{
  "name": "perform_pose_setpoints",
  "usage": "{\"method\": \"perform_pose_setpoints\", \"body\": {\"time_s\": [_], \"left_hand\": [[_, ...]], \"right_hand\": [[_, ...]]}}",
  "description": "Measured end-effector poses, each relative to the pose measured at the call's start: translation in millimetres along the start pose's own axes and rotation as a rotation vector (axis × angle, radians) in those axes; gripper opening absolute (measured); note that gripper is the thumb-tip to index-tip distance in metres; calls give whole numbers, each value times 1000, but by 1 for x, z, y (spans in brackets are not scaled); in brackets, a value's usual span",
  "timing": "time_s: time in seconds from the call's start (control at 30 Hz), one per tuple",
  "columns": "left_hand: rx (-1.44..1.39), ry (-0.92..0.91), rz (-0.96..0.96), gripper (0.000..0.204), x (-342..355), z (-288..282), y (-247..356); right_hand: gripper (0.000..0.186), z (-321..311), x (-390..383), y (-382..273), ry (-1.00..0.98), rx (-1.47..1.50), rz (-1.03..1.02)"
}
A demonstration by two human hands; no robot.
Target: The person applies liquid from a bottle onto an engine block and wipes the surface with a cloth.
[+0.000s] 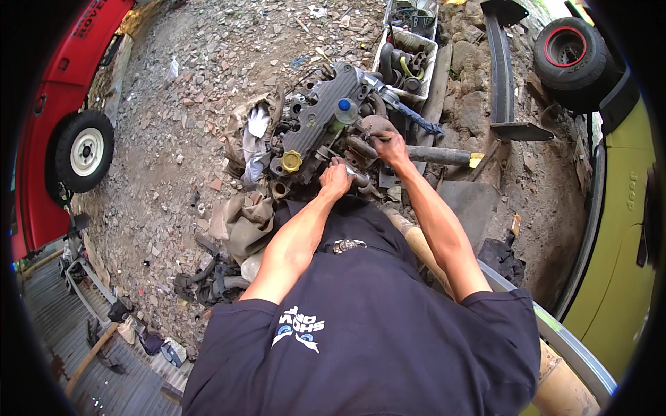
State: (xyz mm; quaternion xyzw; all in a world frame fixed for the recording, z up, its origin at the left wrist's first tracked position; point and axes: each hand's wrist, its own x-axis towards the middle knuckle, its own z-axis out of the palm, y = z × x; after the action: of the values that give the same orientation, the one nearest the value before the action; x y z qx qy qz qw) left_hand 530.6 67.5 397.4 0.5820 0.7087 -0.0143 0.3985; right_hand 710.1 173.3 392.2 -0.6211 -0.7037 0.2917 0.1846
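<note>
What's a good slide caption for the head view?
Left hand and right hand at an engine, with stony ground around.

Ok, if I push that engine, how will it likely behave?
The engine is probably heavy and rigid, being a bulky assembly of metal parts. Its irregular outline suggests it might rock rather than slide, though its underside is hidden. The blue-capped container at its top could get knocked, as it sits exposed there.

hands (336, 180) (392, 148): grip unclear | red vehicle (66, 73): cut off | yellow-green vehicle (619, 243): cut off
</note>
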Motion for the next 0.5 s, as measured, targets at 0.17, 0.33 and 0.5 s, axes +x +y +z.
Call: {"method": "perform_pose_setpoints", "body": {"time_s": [0.17, 0.33, 0.5], "left_hand": [[-14, 29, 19, 82, 7, 11, -2], [-35, -17, -20, 85, 4, 4, -4], [-36, -21, -22, 86, 0, 4, -5]], "right_hand": [[26, -9, 13, 5, -61, 29, 111], [24, -18, 24, -17, -184, 12, 190], [27, -11, 14, -13, -168, 40, 196]]}}
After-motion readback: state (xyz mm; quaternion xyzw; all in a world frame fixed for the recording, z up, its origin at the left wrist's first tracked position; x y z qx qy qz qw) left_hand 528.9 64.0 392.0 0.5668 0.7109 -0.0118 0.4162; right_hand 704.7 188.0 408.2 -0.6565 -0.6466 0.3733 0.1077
